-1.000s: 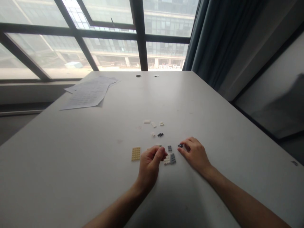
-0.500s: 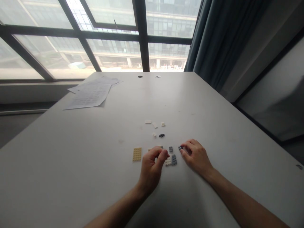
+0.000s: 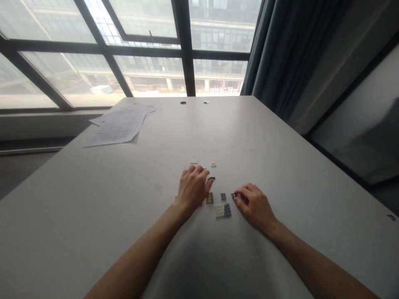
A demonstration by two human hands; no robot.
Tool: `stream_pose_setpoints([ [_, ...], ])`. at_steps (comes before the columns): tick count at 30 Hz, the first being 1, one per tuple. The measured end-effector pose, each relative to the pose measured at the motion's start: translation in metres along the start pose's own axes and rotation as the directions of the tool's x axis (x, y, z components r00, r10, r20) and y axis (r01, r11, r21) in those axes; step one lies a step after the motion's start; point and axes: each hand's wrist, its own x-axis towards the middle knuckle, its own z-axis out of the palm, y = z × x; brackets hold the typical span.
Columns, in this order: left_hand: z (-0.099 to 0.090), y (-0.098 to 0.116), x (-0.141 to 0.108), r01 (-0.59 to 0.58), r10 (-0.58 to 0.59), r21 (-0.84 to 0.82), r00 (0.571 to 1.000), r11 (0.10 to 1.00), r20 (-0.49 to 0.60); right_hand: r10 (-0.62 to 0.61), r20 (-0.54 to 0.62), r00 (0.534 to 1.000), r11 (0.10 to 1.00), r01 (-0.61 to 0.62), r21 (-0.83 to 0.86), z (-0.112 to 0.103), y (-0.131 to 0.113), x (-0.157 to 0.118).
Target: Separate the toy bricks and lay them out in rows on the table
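My left hand [image 3: 193, 187] reaches over the small pieces, back upward, with its thumb and fingers apart; what lies under the palm is hidden. Just by its thumb is a small black toy brick piece [image 3: 211, 178]. My right hand [image 3: 257, 205] rests on the table, thumb and fingers pinching a small dark toy brick [image 3: 233, 195]. Between the wrists lie a white studded plate [image 3: 219, 211] against a dark grey plate [image 3: 227, 210], a small dark grey plate [image 3: 223, 197], and a tan-and-grey piece [image 3: 209, 198] partly behind the left hand.
Beyond the left fingers lie a flat white piece [image 3: 193, 161] and a small white studded piece [image 3: 213, 164]. Printed papers [image 3: 116, 128] spread over the white table's [image 3: 274, 158] far left. Past its far edge are windows, with a dark curtain [image 3: 268, 58] to the right.
My left hand has moved forward and slightly left, its pinch now opened, covering the tan plate and some white pieces. My right hand keeps its dark brick in nearly the same place.
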Motion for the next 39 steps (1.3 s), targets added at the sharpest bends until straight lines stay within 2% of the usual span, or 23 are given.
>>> stream_pose_setpoints([
  [3,0.007,-0.001,0.012,0.036,-0.04,0.068,0.998,0.997,0.053,-0.004,0.006,1.0,1.0,0.004,0.006,0.0,0.0,0.0],
  [12,0.021,0.002,0.012,-0.034,0.028,0.069,0.995,0.997,0.097,-0.019,0.014,1.0,1.0,0.018,0.013,-0.002,-0.002,0.0],
  [16,0.019,0.003,0.01,-0.049,0.042,0.073,0.994,0.996,0.102,-0.019,0.018,1.0,1.0,0.018,0.018,-0.001,-0.001,0.0],
  [22,0.014,0.006,0.008,-0.143,0.126,0.129,0.983,0.981,0.132,-0.022,0.008,1.0,1.0,0.022,0.017,0.001,0.001,0.0],
  [30,0.008,0.0,0.014,-0.074,0.065,0.079,0.991,0.994,0.114,-0.024,0.005,1.0,0.999,0.024,0.021,0.0,0.0,0.0],
  [32,0.004,0.002,0.011,-0.039,0.039,-0.012,0.996,0.999,0.082,-0.03,-0.009,1.0,0.999,0.03,0.031,-0.001,0.001,0.0],
  [34,0.0,0.008,0.005,0.029,-0.018,-0.244,0.999,0.969,0.05,-0.047,-0.044,0.998,0.996,0.05,0.068,-0.001,0.001,-0.001],
  [37,-0.006,0.024,-0.011,0.155,-0.134,-0.633,0.988,0.758,0.082,-0.104,-0.172,0.98,0.977,0.133,0.165,0.0,-0.002,-0.004],
  [39,-0.01,0.036,-0.023,0.205,-0.172,-0.755,0.977,0.623,0.124,-0.145,-0.277,0.95,0.953,0.209,0.22,0.0,-0.006,-0.008],
])
